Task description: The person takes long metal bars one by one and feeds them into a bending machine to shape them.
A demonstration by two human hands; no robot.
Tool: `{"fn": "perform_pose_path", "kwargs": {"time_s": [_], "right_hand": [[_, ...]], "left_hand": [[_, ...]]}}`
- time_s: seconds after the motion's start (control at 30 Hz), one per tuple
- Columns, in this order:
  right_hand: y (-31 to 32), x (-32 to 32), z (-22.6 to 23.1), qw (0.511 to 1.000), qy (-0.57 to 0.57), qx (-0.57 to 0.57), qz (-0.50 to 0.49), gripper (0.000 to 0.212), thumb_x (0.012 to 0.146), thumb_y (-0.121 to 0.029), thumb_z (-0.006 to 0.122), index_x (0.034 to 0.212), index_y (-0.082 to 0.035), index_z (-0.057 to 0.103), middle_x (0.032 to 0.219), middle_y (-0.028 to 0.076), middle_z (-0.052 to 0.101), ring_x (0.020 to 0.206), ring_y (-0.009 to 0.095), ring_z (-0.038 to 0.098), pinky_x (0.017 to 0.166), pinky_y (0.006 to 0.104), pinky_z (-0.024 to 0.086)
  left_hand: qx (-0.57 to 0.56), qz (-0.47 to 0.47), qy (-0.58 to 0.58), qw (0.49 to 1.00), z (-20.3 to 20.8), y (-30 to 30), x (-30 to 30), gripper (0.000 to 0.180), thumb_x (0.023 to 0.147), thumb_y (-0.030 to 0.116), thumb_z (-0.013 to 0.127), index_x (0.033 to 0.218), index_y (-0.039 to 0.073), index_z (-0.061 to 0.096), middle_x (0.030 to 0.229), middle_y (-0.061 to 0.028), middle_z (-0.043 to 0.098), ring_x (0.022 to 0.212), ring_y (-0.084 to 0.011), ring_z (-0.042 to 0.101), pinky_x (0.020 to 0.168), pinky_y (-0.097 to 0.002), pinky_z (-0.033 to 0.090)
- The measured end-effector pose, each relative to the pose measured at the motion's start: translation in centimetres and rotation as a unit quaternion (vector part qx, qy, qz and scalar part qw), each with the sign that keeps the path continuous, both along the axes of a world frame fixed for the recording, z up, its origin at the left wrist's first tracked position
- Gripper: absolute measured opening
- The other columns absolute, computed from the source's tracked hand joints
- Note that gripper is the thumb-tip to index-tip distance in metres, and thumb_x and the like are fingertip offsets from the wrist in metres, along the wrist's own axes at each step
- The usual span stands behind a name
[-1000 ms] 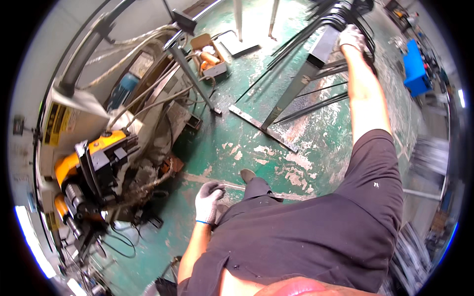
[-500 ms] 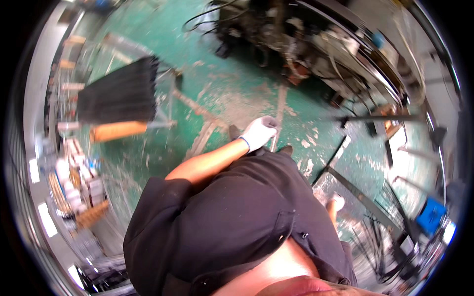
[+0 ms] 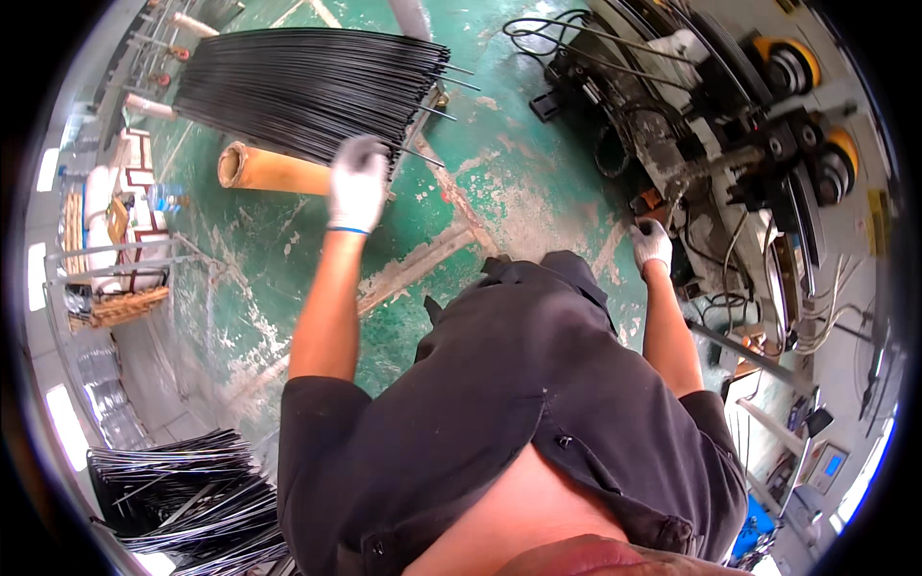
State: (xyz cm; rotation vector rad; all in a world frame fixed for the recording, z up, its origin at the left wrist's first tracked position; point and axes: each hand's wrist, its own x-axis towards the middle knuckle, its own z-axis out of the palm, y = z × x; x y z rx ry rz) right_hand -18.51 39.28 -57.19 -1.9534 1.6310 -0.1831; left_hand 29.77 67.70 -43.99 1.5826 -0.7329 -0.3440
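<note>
My left hand (image 3: 358,187), in a white glove with grey fingertips, reaches forward to the near right end of a wide layer of long black rods (image 3: 298,82). Its blurred fingers overlap the rod ends, and whether they touch or grip one cannot be made out. Several rods stick out past the others on the right. Just beneath the rods, beside my left hand, lies a thick orange-brown tube (image 3: 274,171) with an open end. Out to the right, my gloved right hand (image 3: 652,248) hangs with curled fingers near the machine (image 3: 663,144); no held thing shows.
Black cables (image 3: 538,34) loop from the machine at the far right. Loose black strips (image 3: 192,494) are piled at the lower left. A rack with boxes (image 3: 115,245) stands on the left. Worn green floor (image 3: 384,278) lies between rods and machine.
My view has turned and come closer to the rods. My left hand has moved from in front of my body to the rod ends. My right arm has swung forward beside the machine.
</note>
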Motion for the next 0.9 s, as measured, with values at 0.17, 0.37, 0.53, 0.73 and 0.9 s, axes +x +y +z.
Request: {"fn": "perform_pose_path", "kwargs": {"time_s": [0.17,0.37,0.53,0.73,0.9], "right_hand": [[-4.3,18.1,0.4,0.99,-0.001,0.034,0.136,0.051,0.087,-0.034,0.077,0.129,-0.006,0.067,0.115,0.017,0.075,0.107,0.03,0.072,0.096,0.0364,0.054],[-9.7,40.5,-5.2,0.981,-0.093,0.161,0.047,0.075,0.086,-0.052,0.074,0.143,-0.007,0.058,0.132,0.02,0.069,0.124,0.034,0.066,0.105,0.0386,0.049],[-13.1,52.5,-18.8,0.927,-0.241,0.246,-0.145,0.081,0.094,-0.062,0.063,0.146,0.0,0.054,0.148,0.021,0.058,0.131,0.033,0.059,0.111,0.0407,0.043],[-10.3,64.7,-17.9,0.847,-0.303,0.384,-0.208,0.081,0.097,-0.067,0.058,0.146,-0.004,0.055,0.14,0.013,0.062,0.12,0.026,0.059,0.102,0.037,0.045],[-10.9,68.6,-9.7,0.963,0.118,0.217,-0.106,0.088,0.086,-0.064,0.073,0.147,-0.004,0.051,0.153,0.021,0.049,0.138,0.033,0.048,0.11,0.0475,0.044]], "left_hand": [[0.082,0.201,-0.152,0.964,5.6,5.0,14.0,0.03,0.095,-0.004,0.062,0.125,0.0,0.064,0.116,-0.0059,0.069,0.11,-0.0168,0.065,0.102,-0.0306,0.05],[0.293,0.385,-0.351,0.802,5.1,8.7,23.1,0.027,0.088,0.015,0.067,0.112,0.004,0.073,0.107,-0.0175,0.075,0.099,-0.0334,0.071,0.093,-0.0412,0.056],[0.43,0.308,-0.493,0.691,6.5,5.1,23.0,0.012,0.085,0.012,0.07,0.095,0.009,0.075,0.097,-0.0106,0.074,0.094,-0.0314,0.069,0.086,-0.0437,0.054],[0.436,0.317,-0.476,0.695,6.5,4.1,23.9,0.01,0.083,0.001,0.07,0.093,0.001,0.071,0.093,-0.0141,0.073,0.09,-0.0359,0.07,0.082,-0.0464,0.055],[0.45,0.324,-0.444,0.704,6.9,2.8,25.1,0.009,0.085,-0.002,0.068,0.094,-0.001,0.07,0.096,-0.0161,0.073,0.091,-0.0379,0.07,0.082,-0.048,0.056]]}}
